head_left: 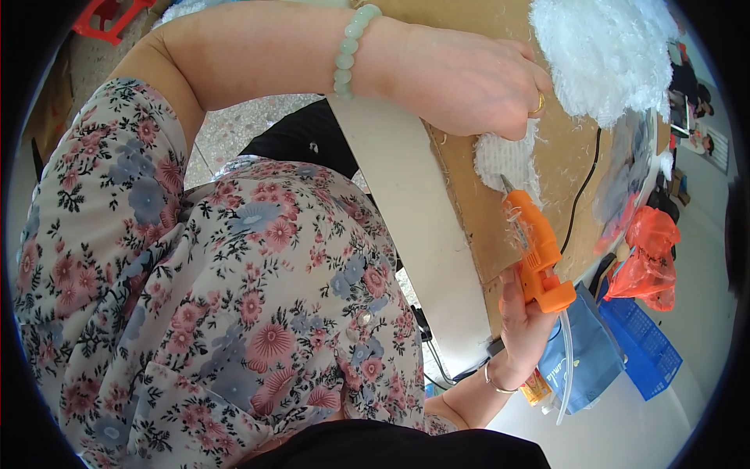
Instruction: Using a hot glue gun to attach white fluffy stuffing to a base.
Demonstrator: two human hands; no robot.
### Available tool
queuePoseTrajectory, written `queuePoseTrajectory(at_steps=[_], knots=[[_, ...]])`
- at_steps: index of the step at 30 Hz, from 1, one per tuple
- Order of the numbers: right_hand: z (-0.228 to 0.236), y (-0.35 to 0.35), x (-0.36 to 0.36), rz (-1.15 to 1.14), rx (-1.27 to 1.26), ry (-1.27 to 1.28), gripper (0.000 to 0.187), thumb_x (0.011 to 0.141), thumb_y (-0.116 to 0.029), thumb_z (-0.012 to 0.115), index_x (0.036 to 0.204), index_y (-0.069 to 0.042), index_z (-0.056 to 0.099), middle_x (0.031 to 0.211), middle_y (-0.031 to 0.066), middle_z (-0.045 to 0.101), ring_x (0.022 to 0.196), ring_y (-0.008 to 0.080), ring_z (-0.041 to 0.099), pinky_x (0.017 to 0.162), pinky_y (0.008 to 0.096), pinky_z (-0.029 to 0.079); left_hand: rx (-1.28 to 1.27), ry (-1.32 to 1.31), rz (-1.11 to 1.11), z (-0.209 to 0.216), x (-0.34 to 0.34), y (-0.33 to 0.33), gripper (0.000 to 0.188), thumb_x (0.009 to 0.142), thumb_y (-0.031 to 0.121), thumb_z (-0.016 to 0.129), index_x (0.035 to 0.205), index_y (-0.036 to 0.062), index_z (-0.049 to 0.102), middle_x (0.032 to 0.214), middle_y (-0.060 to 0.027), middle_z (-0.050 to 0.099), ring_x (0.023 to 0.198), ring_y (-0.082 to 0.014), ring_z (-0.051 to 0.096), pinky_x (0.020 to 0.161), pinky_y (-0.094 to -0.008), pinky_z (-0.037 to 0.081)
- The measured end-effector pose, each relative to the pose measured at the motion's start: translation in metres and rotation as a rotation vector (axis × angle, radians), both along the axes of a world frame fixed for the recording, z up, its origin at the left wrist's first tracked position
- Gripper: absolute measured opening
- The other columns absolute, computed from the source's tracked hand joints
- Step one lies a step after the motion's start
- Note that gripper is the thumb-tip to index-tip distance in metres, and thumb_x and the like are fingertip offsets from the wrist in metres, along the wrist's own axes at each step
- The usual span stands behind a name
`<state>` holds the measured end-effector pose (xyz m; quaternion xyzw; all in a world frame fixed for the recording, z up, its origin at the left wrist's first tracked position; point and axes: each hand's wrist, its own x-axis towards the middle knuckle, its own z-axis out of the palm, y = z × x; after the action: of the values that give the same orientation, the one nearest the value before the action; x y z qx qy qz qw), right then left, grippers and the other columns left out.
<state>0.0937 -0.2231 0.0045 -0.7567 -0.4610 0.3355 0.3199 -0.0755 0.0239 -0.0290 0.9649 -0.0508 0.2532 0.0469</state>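
My left hand (476,86), wearing a pale green bead bracelet (344,62) and a ring, reaches over the cardboard (461,195) with its fingers curled down onto a small piece of white fluffy fabric (504,160). The fingertips are partly hidden. In my right hand (522,320) is an orange hot glue gun (535,242), gripped by its handle. Its nozzle points at the fabric's edge, touching or very close to it. From the gun's back end sticks a long clear glue stick (568,359). Fine white strands cling to the gun.
A large heap of white fluffy fabric (601,55) lies past my left hand. A black cord (584,187) crosses the cardboard. Beyond the right hand are a red plastic bag (648,258), a blue bag (586,352) and a blue plastic basket (644,348). The white table edge (398,195) runs beside my body.
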Motion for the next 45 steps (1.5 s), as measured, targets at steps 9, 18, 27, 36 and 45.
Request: queuePoseTrajectory(at_steps=[9,18,27,36,45], knots=[[0.004,-0.004,0.004,-0.004,0.033,0.084,0.023,0.085,0.006,0.056,0.107,0.001,0.057,0.096,0.0054,0.064,0.065,0.0012,0.048,0.051,0.0145,0.034,-0.017,0.004,-0.005,0.002,0.003,0.001,0.006,0.069,0.007,0.060,0.066,0.0032,0.064,0.074,-0.0082,0.060,0.093,-0.0272,0.055,0.085,-0.0390,0.045],[-0.003,-0.009,0.008,0.018,0.131,0.205,0.025,0.088,-0.009,0.062,0.110,0.001,0.057,0.101,0.0094,0.063,0.078,0.0077,0.054,0.064,0.0171,0.040,-0.003,-0.032,-0.016,-0.001,0.004,0.003,0.010,0.068,0.013,0.059,0.064,0.0035,0.059,0.074,-0.0061,0.054,0.089,-0.0220,0.052,0.080,-0.0353,0.040],[-0.008,-0.006,0.009,0.030,0.078,0.070,0.032,0.092,-0.021,0.060,0.116,0.000,0.054,0.093,0.0004,0.064,0.056,-0.0004,0.033,0.048,0.0160,0.027,-0.050,0.021,-0.006,0.003,0.003,0.002,0.004,0.068,0.006,0.061,0.067,0.0027,0.064,0.076,-0.0093,0.061,0.097,-0.0292,0.055,0.087,-0.0406,0.044],[-0.001,-0.001,0.005,-0.065,0.048,0.170,0.014,0.089,-0.008,0.061,0.101,0.000,0.059,0.080,-0.0022,0.056,0.058,0.0015,0.039,0.051,0.0167,0.032,-0.023,-0.005,-0.012,0.001,0.003,0.002,0.005,0.067,0.006,0.061,0.065,0.0021,0.063,0.073,-0.0093,0.059,0.092,-0.0279,0.055,0.084,-0.0401,0.045],[-0.010,-0.002,0.005,-0.003,0.085,0.028,0.016,0.090,-0.010,0.061,0.101,0.001,0.058,0.084,-0.0004,0.060,0.060,0.0022,0.043,0.053,0.0169,0.035,-0.015,-0.014,-0.004,-0.001,0.001,0.002,0.008,0.068,0.007,0.060,0.063,0.0025,0.063,0.071,-0.0084,0.059,0.090,-0.0267,0.055,0.082,-0.0391,0.045]])
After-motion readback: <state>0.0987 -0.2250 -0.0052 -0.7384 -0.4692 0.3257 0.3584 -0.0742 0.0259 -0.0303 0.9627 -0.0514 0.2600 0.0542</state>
